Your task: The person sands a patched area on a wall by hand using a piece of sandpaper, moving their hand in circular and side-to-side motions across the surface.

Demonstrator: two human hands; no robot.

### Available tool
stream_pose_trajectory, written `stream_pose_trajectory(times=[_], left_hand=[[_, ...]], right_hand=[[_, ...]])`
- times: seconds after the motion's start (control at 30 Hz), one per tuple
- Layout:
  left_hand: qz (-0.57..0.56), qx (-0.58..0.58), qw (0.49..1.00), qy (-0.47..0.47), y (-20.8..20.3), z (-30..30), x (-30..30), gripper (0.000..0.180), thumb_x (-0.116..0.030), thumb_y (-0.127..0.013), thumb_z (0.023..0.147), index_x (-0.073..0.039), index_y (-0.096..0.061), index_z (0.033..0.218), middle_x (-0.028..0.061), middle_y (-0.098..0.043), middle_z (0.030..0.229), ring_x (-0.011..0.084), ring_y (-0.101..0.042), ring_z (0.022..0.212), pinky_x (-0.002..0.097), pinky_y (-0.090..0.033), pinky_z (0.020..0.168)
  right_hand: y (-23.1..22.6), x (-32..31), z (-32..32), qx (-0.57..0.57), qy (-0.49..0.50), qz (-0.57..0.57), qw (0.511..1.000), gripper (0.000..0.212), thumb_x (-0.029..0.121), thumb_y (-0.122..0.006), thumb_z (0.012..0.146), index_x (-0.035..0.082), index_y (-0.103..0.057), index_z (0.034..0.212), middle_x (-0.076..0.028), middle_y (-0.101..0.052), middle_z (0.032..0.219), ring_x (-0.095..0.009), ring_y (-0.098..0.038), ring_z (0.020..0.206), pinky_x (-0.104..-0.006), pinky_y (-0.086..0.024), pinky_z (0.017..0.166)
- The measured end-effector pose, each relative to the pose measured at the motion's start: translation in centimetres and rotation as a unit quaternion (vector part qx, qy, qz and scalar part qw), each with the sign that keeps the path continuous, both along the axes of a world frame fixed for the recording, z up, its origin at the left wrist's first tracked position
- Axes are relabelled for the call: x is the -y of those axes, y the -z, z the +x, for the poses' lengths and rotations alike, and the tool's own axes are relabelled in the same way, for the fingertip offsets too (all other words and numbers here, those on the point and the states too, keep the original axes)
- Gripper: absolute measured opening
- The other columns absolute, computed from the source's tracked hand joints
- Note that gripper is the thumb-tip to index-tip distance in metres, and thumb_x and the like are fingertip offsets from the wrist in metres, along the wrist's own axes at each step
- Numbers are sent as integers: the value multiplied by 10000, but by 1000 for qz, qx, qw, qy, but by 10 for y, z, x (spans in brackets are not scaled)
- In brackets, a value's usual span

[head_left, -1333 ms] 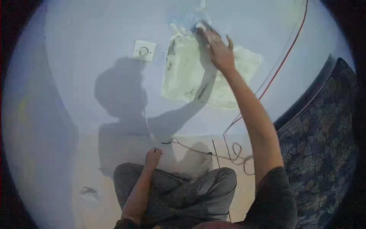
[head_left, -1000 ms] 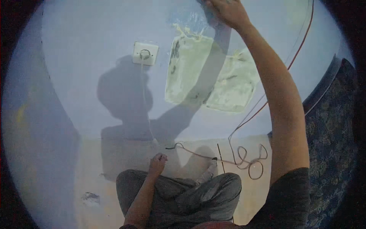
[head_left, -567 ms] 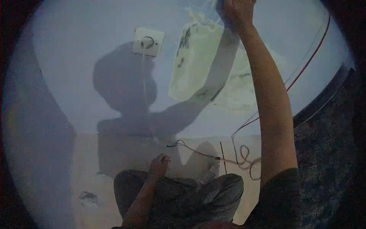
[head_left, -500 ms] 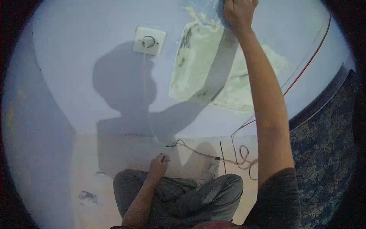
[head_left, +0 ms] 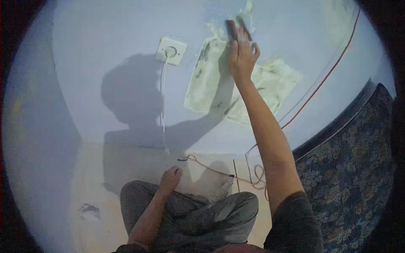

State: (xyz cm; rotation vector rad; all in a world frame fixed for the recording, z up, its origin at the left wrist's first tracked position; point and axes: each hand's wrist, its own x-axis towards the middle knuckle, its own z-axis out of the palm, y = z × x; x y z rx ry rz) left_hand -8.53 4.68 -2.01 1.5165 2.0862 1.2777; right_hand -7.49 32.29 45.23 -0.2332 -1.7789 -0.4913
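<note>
My right hand [head_left: 243,59] reaches up the pale blue wall [head_left: 126,25], its fingers pressing a dark sandpaper-like sheet [head_left: 231,29] against the surface; motion blurs the fingertips. Beneath that hand lie two pale yellowish, roughly rectangular filler patches, a left patch [head_left: 204,80] with dark smudges and a right patch [head_left: 270,90]. My forearm and its shadow cover parts of both. My left hand [head_left: 171,179] rests by my left knee with its fingers curled closed; whether anything is inside them cannot be made out.
Left of the patches, a white wall socket [head_left: 171,51] holds a plug with a white cord [head_left: 163,97] hanging down. A reddish cable [head_left: 325,88] runs down the right, coiling on the floor near a thin dark rod [head_left: 236,175]. Dark patterned fabric [head_left: 350,168] stands at right.
My right hand has come down and left along the wall from near the top edge, bringing the dark sheet more into view. The whole view has shifted slightly; my left hand stays by the knee.
</note>
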Motion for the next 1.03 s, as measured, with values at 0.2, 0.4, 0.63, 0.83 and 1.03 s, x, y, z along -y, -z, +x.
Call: stream_pose_trajectory(times=[0.2, 0.4, 0.63, 0.83, 1.03], left_hand=[[-47, 278, 959, 38, -45, 4, 2, 311, -285, -564, 986, -3, -671, 1059, 165, -706, 995, 286, -685, 913, 426, -537, 819], [-49, 282, 957, 47, -20, -6, -4, 290, -265, -591, 967, 2, -665, 1053, 150, -713, 987, 257, -693, 921, 407, -540, 822], [-81, 242, 966, 49, -11, 1, -8, 301, -295, -582, 970, -26, -701, 1030, 140, -725, 990, 286, -699, 895, 431, -531, 847], [-80, 287, 953, 59, -26, 3, -9, 386, -361, -541, 984, -27, -683, 1116, 147, -726, 1002, 287, -690, 923, 401, -517, 855], [-117, 228, 966, 30, -31, 7, -8, 270, -290, -641, 931, -67, -705, 1068, 134, -721, 1044, 311, -682, 976, 442, -513, 898]], right_hand=[[-18, -7, 52, 124, 89, 25, 988, 442, 293, -392, 1080, 62, -515, 1436, -155, -632, 1358, -257, -575, 1289, -524, -134, 1204], [-80, 22, 32, 104, 62, 126, 985, 445, 303, -426, 1071, 96, -520, 1453, -128, -635, 1362, -243, -585, 1285, -528, -154, 1198], [-130, 13, -19, 55, 156, 164, 973, 503, 347, -382, 1076, 154, -405, 1540, -121, -512, 1503, -217, -485, 1377, -564, -181, 1193], [-100, 28, -72, -78, 80, 23, 994, 533, 278, -396, 1051, 32, -404, 1524, -162, -434, 1563, -305, -384, 1454, -560, -199, 1177], [-63, 18, -69, -17, 85, 81, 993, 522, 324, -428, 1048, 57, -459, 1496, -173, -478, 1530, -296, -382, 1462, -603, -203, 1132]])
